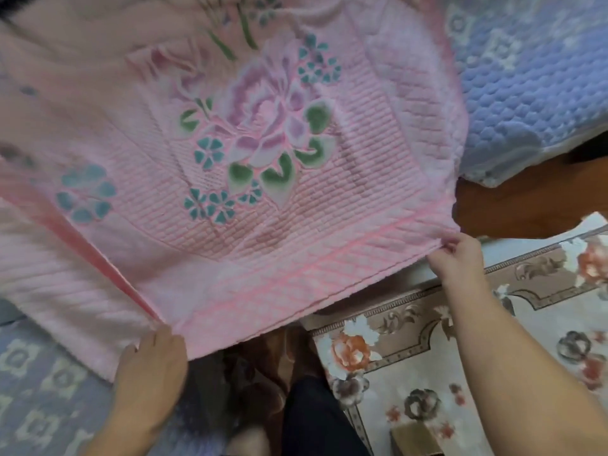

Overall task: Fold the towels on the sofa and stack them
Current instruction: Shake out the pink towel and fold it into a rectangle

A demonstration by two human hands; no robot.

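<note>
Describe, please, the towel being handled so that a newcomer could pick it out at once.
Over the blue quilted sofa cover lies a wide pink towel, its near edge pinched by the left hand and right hand. Unlike the plain pink cloth beside it, it bears a large purple flower with green leaves.

Pink towel (263, 143) cut off at top and left edges; left hand (154, 366) fingers hidden beneath towel corner.

One pink towel (230, 153), two hands — left hand (154, 360), right hand (457, 258) — one floral rug (460, 340).
</note>
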